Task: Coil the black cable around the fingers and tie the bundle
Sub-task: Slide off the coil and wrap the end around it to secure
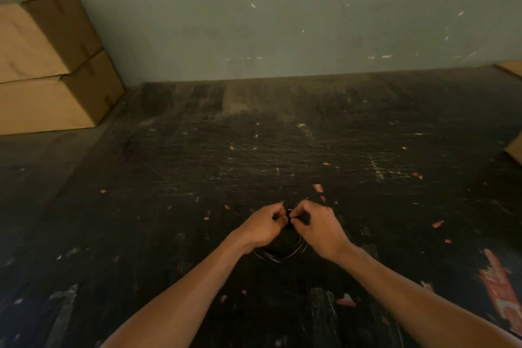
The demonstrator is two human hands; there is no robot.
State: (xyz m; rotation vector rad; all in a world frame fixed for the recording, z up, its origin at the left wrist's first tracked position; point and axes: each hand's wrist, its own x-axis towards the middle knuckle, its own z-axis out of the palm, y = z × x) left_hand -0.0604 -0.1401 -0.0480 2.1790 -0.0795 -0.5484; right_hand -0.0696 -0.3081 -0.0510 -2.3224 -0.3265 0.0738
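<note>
Head view looks down over a dark, scuffed table [282,135] that fills the lower two thirds of the frame, with a pale grey-green wall [282,22] across the top. At the upper left of the frame two brown cardboard boxes [48,65] sit stacked one on the other, against the wall and at the table's left edge. Small red and white scraps of paper [317,187] lie scattered over the dark surface, thicker toward the right.

Low in the centre of the frame, two bare forearms rise from the bottom edge and meet. The left hand [262,227] is curled, its fingers [278,213] pinched closed on the top of the black cable [288,253]. Just right of it, nearly touching, the right hand [316,224] is likewise curled, thumb and fingertips clamped on the same dark strand between the two hands. The cable hangs beneath the hands as a small coiled bundle of several loops, its lower arc showing between the wrists, just above or on the table; which one is hard to tell against the dark surface.

At the lower right of the frame a torn red printed label [500,291] lies on the table. Along the right edge, the corners of more cardboard [515,150] poke into view.
</note>
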